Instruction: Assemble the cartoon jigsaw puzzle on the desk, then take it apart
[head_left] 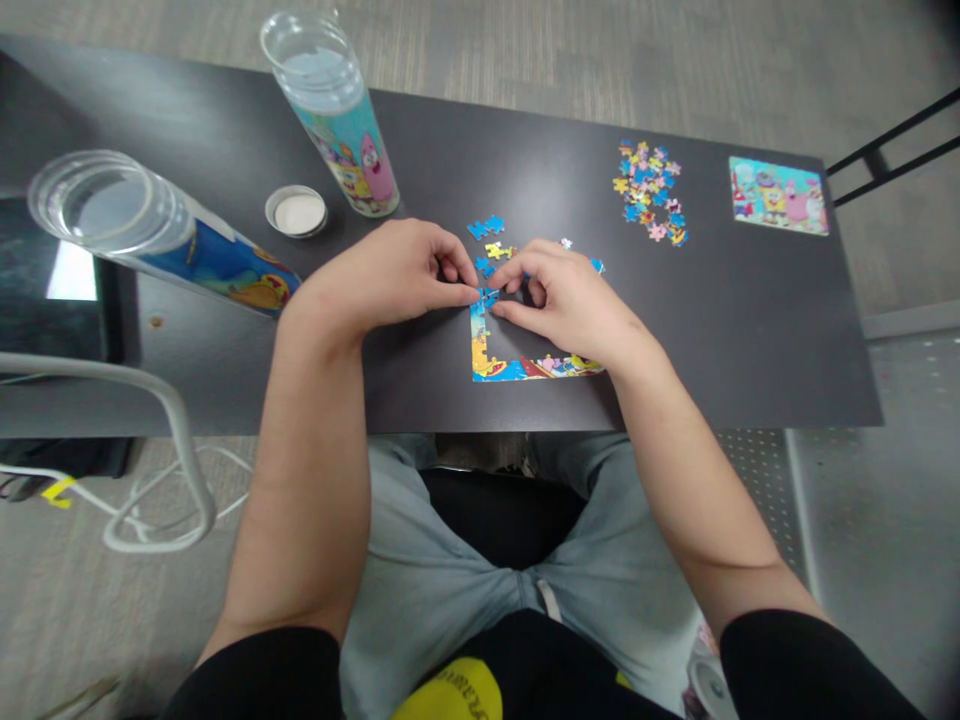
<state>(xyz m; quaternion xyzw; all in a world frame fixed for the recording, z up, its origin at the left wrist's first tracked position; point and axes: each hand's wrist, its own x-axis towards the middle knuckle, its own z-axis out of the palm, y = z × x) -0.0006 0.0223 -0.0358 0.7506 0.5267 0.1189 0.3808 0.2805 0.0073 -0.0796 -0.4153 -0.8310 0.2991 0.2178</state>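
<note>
A partly joined jigsaw border (517, 371) lies near the table's front edge, its left side and bottom row linked into a corner. At the top of that left side, the thumb and forefinger of my left hand (409, 270) pinch the edge of a blue jigsaw piece (490, 298). From the other side, my right hand (562, 295) closes its thumb and forefinger on the same small spot. Just beyond my fingertips lie loose blue pieces (486, 228) and a yellow piece (496, 251). My right hand covers part of the area inside the border.
A pile of mixed jigsaw pieces (651, 190) lies farther right, with a cartoon picture card (780, 196) beyond it. On the left stand two clear cartoon-printed canisters, one farther (337, 120) and one nearer (172, 230). A round lid (296, 212) lies between them on the dark table (750, 330).
</note>
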